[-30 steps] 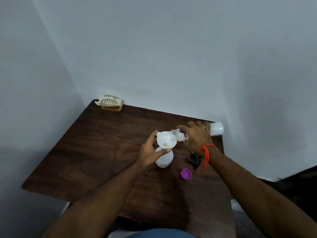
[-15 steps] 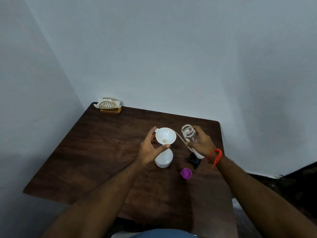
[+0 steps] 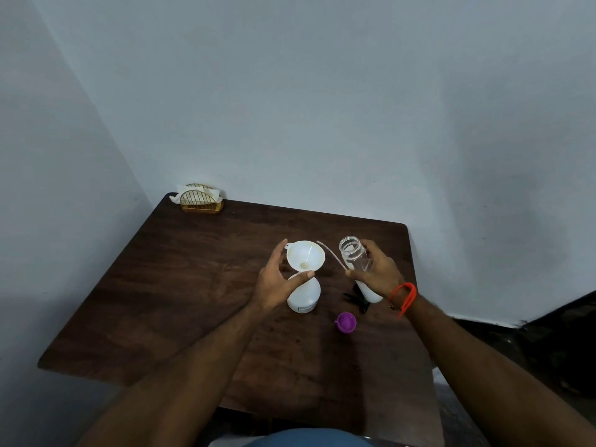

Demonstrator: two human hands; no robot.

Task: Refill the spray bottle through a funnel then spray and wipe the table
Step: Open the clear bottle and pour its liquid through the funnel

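Observation:
The white spray bottle [image 3: 304, 296] stands on the dark wooden table [image 3: 193, 285] with a white funnel [image 3: 305, 258] in its neck. My left hand [image 3: 277, 280] holds the funnel between fingers and thumb. To its right, my right hand [image 3: 377, 272] grips a clear, open refill bottle [image 3: 353, 258], held about upright and apart from the funnel. The black sprayer head [image 3: 356, 300] lies on the table under that hand. Its thin dip tube [image 3: 332, 258] points up between funnel and bottle.
A purple cap [image 3: 346, 322] lies on the table in front of the sprayer head. A gold wire napkin holder [image 3: 201, 201] with white napkins sits at the far left corner. Walls close in the table at the back and on the left.
My right hand has swung the clear bottle up from its tipped position over the funnel to upright and drawn it to the right. My left hand stays on the funnel.

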